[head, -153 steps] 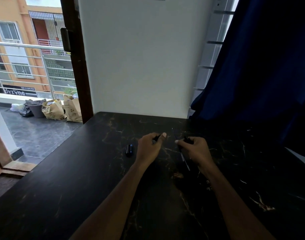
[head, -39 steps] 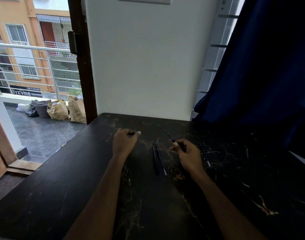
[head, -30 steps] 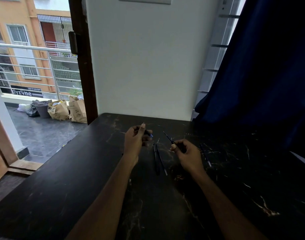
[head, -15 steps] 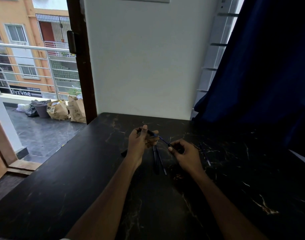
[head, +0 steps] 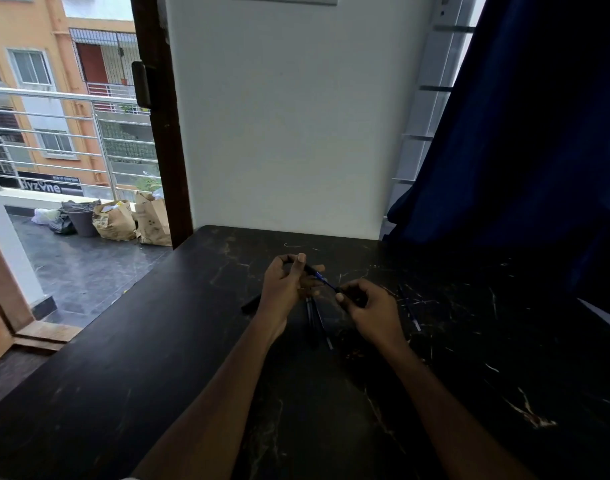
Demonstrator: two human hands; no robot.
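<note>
Mid-assembly: left hand (head: 282, 289) grips slim black plastic pen barrel (head: 308, 269), right hand (head: 372, 306) pinches thin blue ink refill (head: 326, 281) at its mouth, seemingly not seated; loose dark pen parts (head: 314, 317) wait mid-bench (head: 158, 358).

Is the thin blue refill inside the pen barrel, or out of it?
Mostly out: the refill shows bare between the barrel in the left hand and the right hand pinching it. Depth inside: cannot tell.
</note>
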